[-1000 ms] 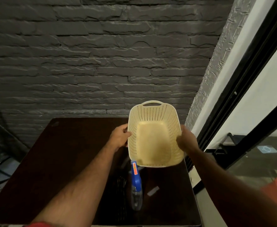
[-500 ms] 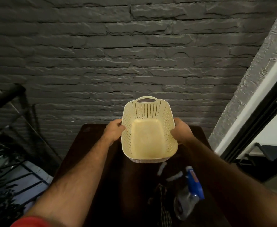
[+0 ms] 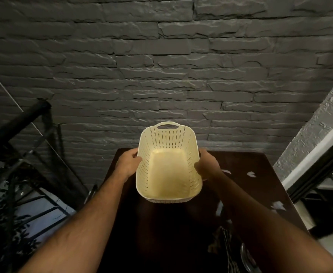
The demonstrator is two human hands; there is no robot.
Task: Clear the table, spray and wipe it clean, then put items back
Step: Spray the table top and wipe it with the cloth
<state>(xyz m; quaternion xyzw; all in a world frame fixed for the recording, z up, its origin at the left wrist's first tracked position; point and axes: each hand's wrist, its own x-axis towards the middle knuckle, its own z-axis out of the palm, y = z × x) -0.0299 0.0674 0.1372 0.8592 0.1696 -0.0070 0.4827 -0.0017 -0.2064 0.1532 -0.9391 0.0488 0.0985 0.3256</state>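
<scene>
Cream perforated plastic basket (image 3: 168, 164), empty, held up above the dark table (image 3: 161, 233) near its far left part, tilted slightly toward camera. Left hand (image 3: 127, 164) grips left rim, right hand (image 3: 206, 166) grips right rim; fingers curled round the walls on both sides, thumbs inside or on rim, hard to tell exactly.

Step in hand, likely: carrying basket off the table to clear it. To do well: keep both grips even, keep basket level, lift clear of table edge, swing left without clipping the black metal railing (image 3: 24, 123).

Around: small white scraps of paper (image 3: 251, 173) scattered on right side of table, more near right edge. Checked cloth (image 3: 225, 245) at near edge, with part of a clear spray bottle (image 3: 247, 259) beside it, mostly cut off. Dark stone-brick wall (image 3: 161, 66) behind. Scraps, cloth and bottle not yet cleared; wiping not possible until then.
</scene>
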